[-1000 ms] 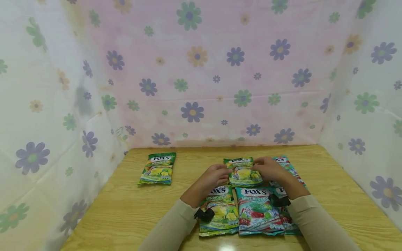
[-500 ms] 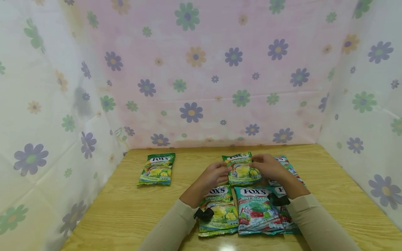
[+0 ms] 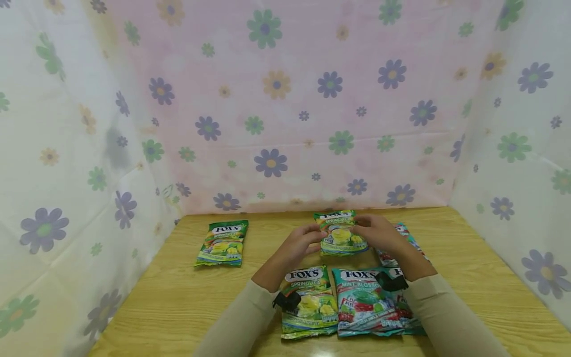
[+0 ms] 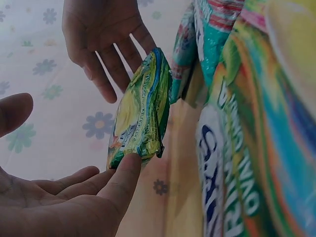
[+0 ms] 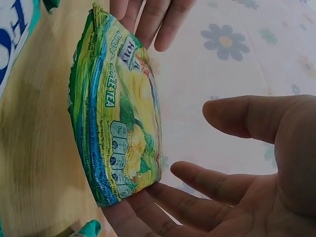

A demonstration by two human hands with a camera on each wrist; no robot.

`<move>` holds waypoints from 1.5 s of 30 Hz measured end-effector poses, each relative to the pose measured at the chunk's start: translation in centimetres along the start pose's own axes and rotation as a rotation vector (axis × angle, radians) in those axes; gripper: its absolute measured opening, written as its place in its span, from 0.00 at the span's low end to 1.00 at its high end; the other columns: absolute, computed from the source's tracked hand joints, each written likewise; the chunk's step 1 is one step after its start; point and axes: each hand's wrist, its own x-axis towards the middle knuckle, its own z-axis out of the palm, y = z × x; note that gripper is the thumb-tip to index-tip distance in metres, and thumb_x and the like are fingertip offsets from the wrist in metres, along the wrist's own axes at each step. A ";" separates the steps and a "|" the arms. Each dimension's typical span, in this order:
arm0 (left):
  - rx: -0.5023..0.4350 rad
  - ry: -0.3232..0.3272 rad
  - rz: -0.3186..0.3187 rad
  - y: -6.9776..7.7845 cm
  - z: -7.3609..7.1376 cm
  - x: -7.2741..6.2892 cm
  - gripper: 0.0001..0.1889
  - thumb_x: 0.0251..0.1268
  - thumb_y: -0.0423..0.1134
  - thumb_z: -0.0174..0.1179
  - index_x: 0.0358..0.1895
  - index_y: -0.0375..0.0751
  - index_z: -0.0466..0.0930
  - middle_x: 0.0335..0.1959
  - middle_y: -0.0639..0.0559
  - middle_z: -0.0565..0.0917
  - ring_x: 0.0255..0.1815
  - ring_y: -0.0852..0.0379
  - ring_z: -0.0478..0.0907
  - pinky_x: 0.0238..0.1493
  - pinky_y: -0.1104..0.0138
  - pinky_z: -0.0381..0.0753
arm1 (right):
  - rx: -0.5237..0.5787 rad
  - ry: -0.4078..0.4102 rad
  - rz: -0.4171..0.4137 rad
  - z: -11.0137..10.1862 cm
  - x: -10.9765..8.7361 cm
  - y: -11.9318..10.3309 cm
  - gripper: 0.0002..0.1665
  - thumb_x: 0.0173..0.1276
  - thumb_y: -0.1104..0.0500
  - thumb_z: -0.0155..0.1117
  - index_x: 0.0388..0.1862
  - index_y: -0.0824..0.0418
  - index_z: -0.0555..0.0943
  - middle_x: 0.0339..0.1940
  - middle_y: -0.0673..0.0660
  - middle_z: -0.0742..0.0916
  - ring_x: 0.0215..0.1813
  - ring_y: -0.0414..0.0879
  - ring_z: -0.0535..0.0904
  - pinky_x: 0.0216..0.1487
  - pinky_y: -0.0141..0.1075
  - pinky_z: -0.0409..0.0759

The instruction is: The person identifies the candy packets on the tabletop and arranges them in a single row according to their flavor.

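Well, an inventory as it stands before me, 12 o'clock being the flowered cloth screen (image 3: 285,124):

Item: one pillow-shaped, glossy green-and-yellow plastic Spring Tea packet (image 3: 342,237), between the hands over the far middle of the pale wooden counter (image 3: 178,297). Logo-to-foot axis, roughly 11 to 5. Seemingly raised; whether its near edge meets wood, I cannot tell.

Item: left grip (image 3: 300,242), a bare hand, packet at its 3 o'clock; fingers extended, tips against the side, thumb clear.

Item: right grip (image 3: 379,235), likewise bare, packet at its 9 o'clock; fingers extended and touching, thumb clear. Neither hand is nearer; both make contact.

Containers: the packets themselves, contents hidden behind print. Relative to the raised one:
- at 9, well apart, a matching green-and-yellow packet (image 3: 221,243), lying flat;
- at 7, a larger-looking green-and-yellow Spring Tea bag (image 3: 309,310);
- at 5, a teal-and-red plastic Mint Blossom bag (image 3: 365,305), just beside it;
- beyond that, a teal bag partly under the sleeve (image 3: 405,306);
- at 3, a teal-and-red packet behind the right wrist (image 3: 410,237).
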 end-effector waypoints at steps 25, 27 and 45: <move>0.158 0.056 0.032 1.6 -4.4 -2.3 0.35 0.80 0.48 0.56 0.80 0.34 0.58 0.80 0.38 0.62 0.78 0.38 0.65 0.77 0.43 0.66 | 0.178 -0.031 -0.051 2.7 1.2 -3.4 0.36 0.80 0.50 0.60 0.79 0.64 0.66 0.84 0.64 0.62 0.75 0.65 0.71 0.64 0.56 0.81; 0.172 0.074 0.020 1.6 -4.8 -2.5 0.35 0.80 0.51 0.56 0.80 0.36 0.60 0.79 0.39 0.64 0.77 0.38 0.67 0.76 0.43 0.67 | 0.185 -0.034 -0.056 3.0 1.3 -3.6 0.36 0.80 0.50 0.60 0.79 0.65 0.66 0.84 0.64 0.62 0.75 0.64 0.71 0.65 0.56 0.81; 0.229 0.210 -0.023 2.2 -8.2 -4.4 0.35 0.82 0.57 0.49 0.79 0.35 0.62 0.77 0.37 0.68 0.75 0.37 0.69 0.73 0.45 0.72 | 0.225 -0.046 -0.040 6.7 2.6 -6.2 0.34 0.78 0.50 0.63 0.78 0.61 0.69 0.78 0.66 0.71 0.75 0.62 0.72 0.62 0.52 0.83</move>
